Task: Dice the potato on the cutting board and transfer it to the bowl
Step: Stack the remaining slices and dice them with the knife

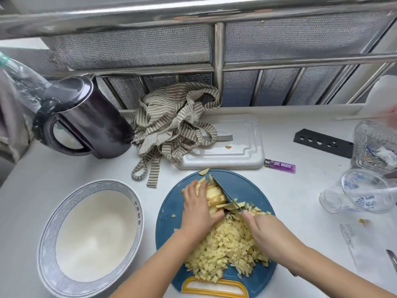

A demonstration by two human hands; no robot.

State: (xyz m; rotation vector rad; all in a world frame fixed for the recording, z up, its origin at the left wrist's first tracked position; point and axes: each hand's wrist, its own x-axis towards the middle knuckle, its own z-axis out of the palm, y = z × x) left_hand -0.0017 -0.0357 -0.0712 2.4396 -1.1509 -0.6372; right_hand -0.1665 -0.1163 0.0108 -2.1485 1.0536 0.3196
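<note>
left hand [198, 206]: clamps sliced potato [216, 195] on cutting board [171, 214] | right hand [265, 232]: grips knife [225, 193], blade against it | diced pile [227, 244]: board's near side | bowl [46, 229]: left of board

On white counter [300, 196]: bowl [46, 233], blue cutting board [171, 203], kettle [86, 117], lighter [280, 166].

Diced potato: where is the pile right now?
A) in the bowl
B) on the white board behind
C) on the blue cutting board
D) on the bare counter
C: the diced potato lies heaped on the blue cutting board, below the knife; the bowl holds none.
</note>
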